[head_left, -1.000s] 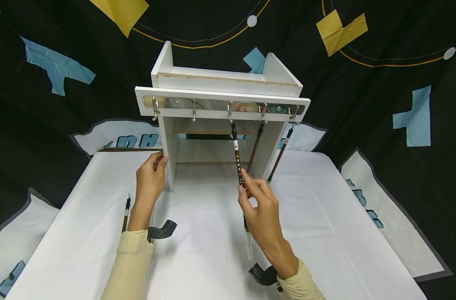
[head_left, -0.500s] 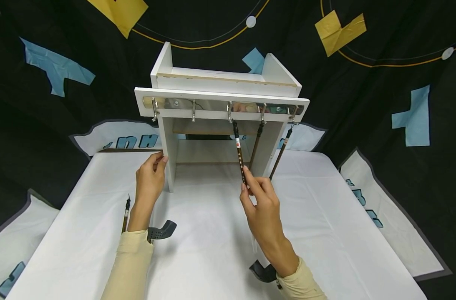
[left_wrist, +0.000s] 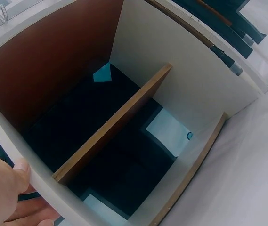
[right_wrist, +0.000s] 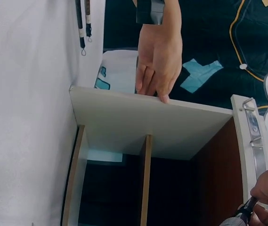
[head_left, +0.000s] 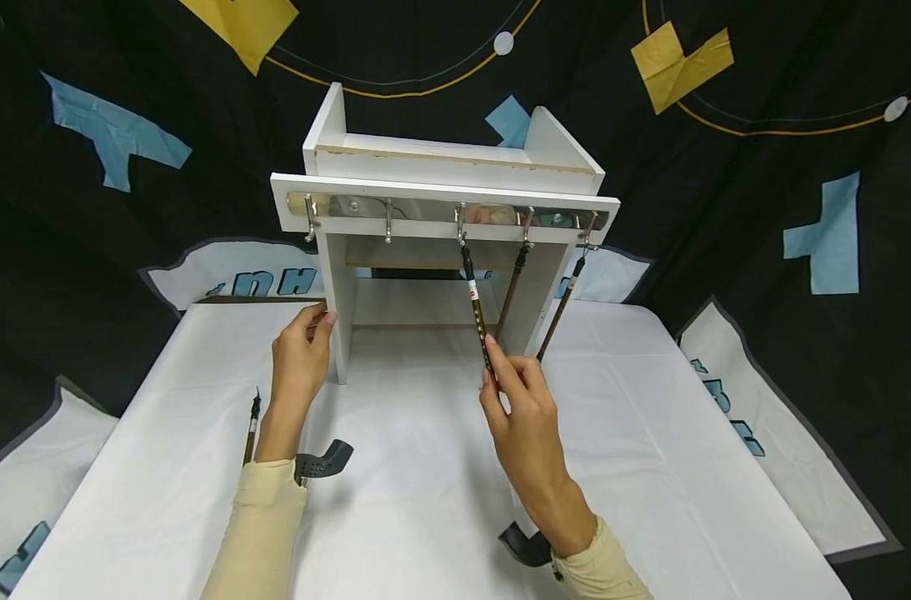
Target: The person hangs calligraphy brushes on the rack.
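My left hand (head_left: 301, 367) grips the front edge of the left side panel of a white wooden shelf unit (head_left: 340, 312). In the left wrist view its thumb lies on the panel's edge, with fingers behind. My right hand (head_left: 528, 433) pinches a dark calligraphy brush (head_left: 473, 290) with gold characters, thumb against forefinger. The brush slants up to the third metal hook (head_left: 460, 221); whether its loop sits on that hook I cannot tell. Its lower end is hidden by my hand in the head view. Two more brushes hang from the fourth hook (head_left: 528, 221) and fifth hook (head_left: 590, 223).
Beside my left forearm a brush (head_left: 252, 425) lies on the white-covered table (head_left: 650, 500); the right wrist view shows two brushes (right_wrist: 80, 23) with end loops there. The first hook (head_left: 309, 218) and second hook (head_left: 388, 221) carry nothing. Black cloth (head_left: 763, 217) surrounds the table.
My right hand has shifted slightly right, and the brush's capped lower end has gone behind it. The brush top has stayed near the third hook. My left hand has not moved.
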A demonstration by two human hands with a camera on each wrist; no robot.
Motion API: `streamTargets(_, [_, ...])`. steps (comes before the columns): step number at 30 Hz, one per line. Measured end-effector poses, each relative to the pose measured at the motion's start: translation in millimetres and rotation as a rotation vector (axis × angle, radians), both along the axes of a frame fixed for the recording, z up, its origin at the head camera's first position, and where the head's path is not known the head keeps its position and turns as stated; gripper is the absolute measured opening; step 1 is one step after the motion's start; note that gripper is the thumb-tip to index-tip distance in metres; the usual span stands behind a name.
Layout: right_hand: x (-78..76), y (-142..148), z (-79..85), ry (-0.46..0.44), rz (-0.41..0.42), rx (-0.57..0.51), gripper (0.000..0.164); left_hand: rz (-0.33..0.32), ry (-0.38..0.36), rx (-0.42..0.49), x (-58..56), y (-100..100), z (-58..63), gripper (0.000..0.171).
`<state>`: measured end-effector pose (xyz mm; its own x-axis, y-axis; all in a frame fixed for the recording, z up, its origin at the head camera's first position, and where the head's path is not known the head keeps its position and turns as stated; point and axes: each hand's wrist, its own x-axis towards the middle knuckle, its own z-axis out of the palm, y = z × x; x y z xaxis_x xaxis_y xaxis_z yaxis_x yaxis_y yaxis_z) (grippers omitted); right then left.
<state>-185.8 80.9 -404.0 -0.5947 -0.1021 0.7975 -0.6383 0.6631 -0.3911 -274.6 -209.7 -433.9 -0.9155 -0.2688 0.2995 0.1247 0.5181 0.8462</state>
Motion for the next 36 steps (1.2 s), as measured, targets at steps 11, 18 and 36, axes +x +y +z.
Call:
streamTargets(11, [4.8, -0.4, -1.4, 0.024, 0.029, 0.004, 0.055, -0.001, -0.008, -0.006, 0.1, 0.2, 1.0, 0.049])
streamTargets(18, [5.0, -1.8, 0.0, 0.009, 0.088, -0.043, 0.055, -0.001, -0.009, -0.006, -0.6, 0.3, 1.1, 0.049])
streamTargets(36, [8.5, -1.6, -1.5, -0.087, 0.116, -0.137, 0.052, 0.003, -0.007, -0.002, -0.9, 0.8, 1.4, 0.049])
